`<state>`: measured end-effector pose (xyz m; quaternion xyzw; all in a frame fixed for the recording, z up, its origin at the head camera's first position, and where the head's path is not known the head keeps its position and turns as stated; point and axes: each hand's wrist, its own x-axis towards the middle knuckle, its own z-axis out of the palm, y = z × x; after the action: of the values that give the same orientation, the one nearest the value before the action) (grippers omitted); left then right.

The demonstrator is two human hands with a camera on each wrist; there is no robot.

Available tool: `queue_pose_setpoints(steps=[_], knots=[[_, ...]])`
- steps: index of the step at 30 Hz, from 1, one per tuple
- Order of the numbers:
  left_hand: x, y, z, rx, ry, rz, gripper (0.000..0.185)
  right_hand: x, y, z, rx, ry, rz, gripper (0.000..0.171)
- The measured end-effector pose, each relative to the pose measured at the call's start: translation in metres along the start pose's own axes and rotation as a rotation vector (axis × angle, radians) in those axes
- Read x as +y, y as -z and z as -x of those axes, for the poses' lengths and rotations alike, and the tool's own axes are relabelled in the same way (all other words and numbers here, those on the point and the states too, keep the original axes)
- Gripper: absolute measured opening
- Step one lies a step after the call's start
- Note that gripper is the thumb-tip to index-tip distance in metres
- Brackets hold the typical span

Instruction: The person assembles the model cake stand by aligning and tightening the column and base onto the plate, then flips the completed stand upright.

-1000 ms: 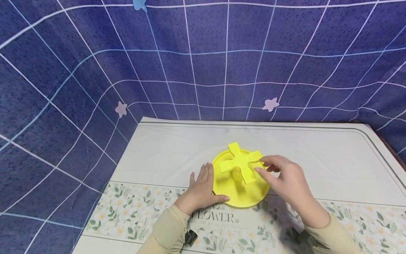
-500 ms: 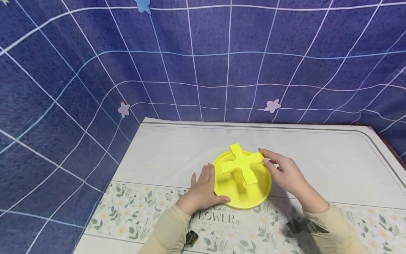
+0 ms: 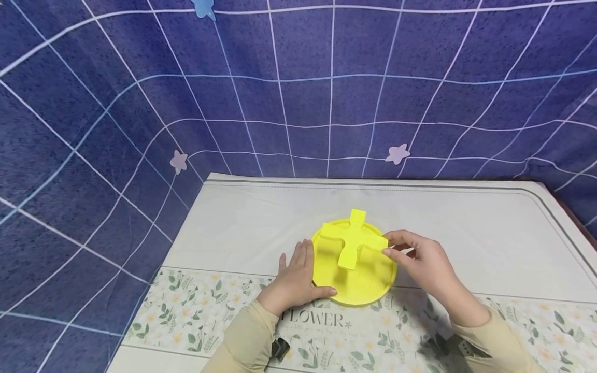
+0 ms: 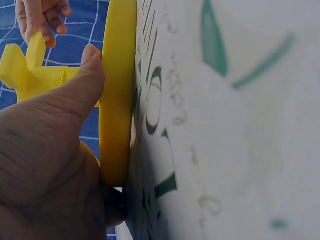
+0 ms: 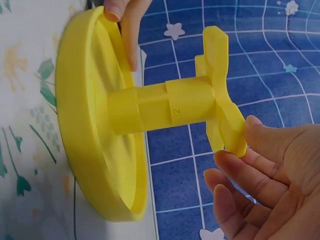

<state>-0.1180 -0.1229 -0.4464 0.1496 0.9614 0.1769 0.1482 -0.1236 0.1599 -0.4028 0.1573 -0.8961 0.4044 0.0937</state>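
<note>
A round yellow dish-like base [image 3: 359, 287] with a raised rim lies on the table. From its middle rises a stepped yellow post [image 5: 150, 105], topped by a yellow four-armed cross handle [image 3: 354, 241]. My right hand [image 3: 426, 261] pinches the end of the handle's right arm between thumb and fingers; in the right wrist view its other fingers [image 5: 227, 205] hang below. My left hand [image 3: 296, 282] rests against the base's left and front edge, fingers straight, thumb laid along the rim. In the left wrist view, the left thumb [image 4: 92, 70] presses against the base's rim.
A white tablecloth [image 3: 261, 223] with a flower-print band covers the table. Behind and to the left hangs a blue gridded curtain [image 3: 298, 103] with star shapes. A small black object [image 3: 280, 348] shows by the left wrist.
The cross handle has turned on its post. The right hand closed on one arm and shifted slightly toward the front. The left hand has stayed at the base's edge.
</note>
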Motion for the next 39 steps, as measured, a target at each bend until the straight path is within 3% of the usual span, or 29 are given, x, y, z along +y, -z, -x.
queue_pose_setpoints(steps=[17, 25, 30, 33, 36, 39], knots=[[-0.004, -0.001, 0.0, 0.007, -0.006, -0.007, 0.123, -0.015, -0.02, 0.011, 0.079, 0.097, 0.072, 0.027], [-0.004, -0.003, -0.001, 0.008, 0.001, -0.02, 0.123, -0.025, -0.032, 0.013, 0.134, 0.199, 0.207, 0.031], [-0.002, -0.002, 0.0, 0.005, -0.008, -0.007, 0.123, -0.024, -0.028, 0.012, 0.171, 0.249, 0.226, 0.039], [-0.002, -0.002, 0.0, 0.006, -0.009, -0.007, 0.123, -0.02, -0.021, 0.008, 0.233, 0.267, 0.206, 0.034], [-0.003, -0.002, -0.001, 0.008, -0.01, -0.009, 0.123, -0.014, -0.014, 0.001, 0.292, 0.262, 0.206, 0.026], [-0.003, -0.002, -0.001, 0.008, -0.01, -0.01, 0.123, -0.008, -0.008, -0.006, 0.277, 0.233, 0.203, 0.028]])
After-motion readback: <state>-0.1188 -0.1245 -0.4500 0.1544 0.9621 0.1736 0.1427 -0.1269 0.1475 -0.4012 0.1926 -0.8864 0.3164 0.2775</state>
